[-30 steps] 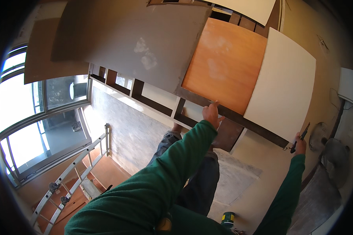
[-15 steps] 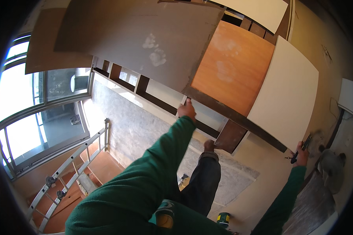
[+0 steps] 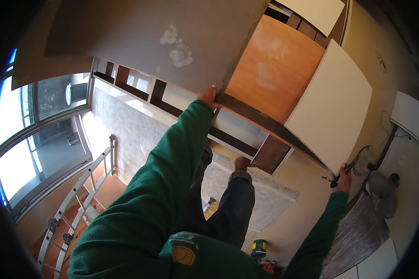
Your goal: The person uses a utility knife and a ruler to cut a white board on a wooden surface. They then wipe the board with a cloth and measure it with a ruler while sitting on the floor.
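Note:
My left hand (image 3: 208, 96) is closed on the near edge of a large dark grey panel (image 3: 125, 51), the thumb on top and the fingers hidden beneath. Beside that hand, an orange-brown wood panel (image 3: 274, 65) with pale dusty smudges lies next to the grey one. A white panel (image 3: 333, 104) rests at an angle to its right. By the white panel's near corner my right hand (image 3: 343, 180) is closed around a small black tool (image 3: 334, 181); its exact kind is hard to make out. Under the panels runs a dark-and-white open-compartment frame (image 3: 172, 108).
An aluminium ladder (image 3: 81, 197) stands at the lower left by the windows (image 3: 28, 153). A green tin with a yellow band (image 3: 259, 249) is on the floor near my legs. Grey sheeting (image 3: 130, 125) covers part of the floor. A plastic-wrapped item (image 3: 358, 237) lies at the right.
My left hand has shifted from the frame's front up and left to the grey panel's edge. My right hand has moved left with the black tool. The view has shifted slightly.

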`<action>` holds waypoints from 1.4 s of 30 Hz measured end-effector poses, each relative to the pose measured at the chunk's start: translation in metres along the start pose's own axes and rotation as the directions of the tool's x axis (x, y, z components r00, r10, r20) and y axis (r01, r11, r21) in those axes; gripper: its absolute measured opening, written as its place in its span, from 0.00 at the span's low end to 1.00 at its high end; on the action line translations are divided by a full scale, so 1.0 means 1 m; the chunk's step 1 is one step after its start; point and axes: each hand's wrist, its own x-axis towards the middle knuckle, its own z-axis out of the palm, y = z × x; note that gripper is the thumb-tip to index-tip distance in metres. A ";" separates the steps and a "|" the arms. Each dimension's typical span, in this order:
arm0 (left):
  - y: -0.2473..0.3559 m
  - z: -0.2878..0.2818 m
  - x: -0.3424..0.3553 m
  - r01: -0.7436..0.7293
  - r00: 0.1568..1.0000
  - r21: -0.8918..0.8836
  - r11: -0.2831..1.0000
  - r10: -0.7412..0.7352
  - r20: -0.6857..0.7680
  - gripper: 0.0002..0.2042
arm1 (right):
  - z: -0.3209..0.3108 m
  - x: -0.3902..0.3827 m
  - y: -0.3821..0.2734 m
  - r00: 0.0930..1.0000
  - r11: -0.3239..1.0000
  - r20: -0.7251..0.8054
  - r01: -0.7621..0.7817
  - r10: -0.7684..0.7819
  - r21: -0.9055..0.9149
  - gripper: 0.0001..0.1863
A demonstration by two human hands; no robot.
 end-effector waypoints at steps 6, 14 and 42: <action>0.104 -0.013 0.009 0.257 0.719 -0.632 0.731 -0.582 -0.381 0.30 | 0.012 -0.024 -0.014 0.986 0.981 0.156 0.034 -0.064 0.191 0.18; 0.289 -0.038 0.079 0.095 0.988 -0.478 0.873 -0.024 0.153 0.45 | 0.070 -0.046 0.001 0.987 0.966 0.135 0.055 -0.091 0.251 0.17; -0.173 -0.128 0.043 -0.051 0.884 -0.742 0.668 -0.316 -0.345 0.33 | 0.530 -0.217 0.048 0.994 0.982 0.046 0.088 -0.097 0.166 0.29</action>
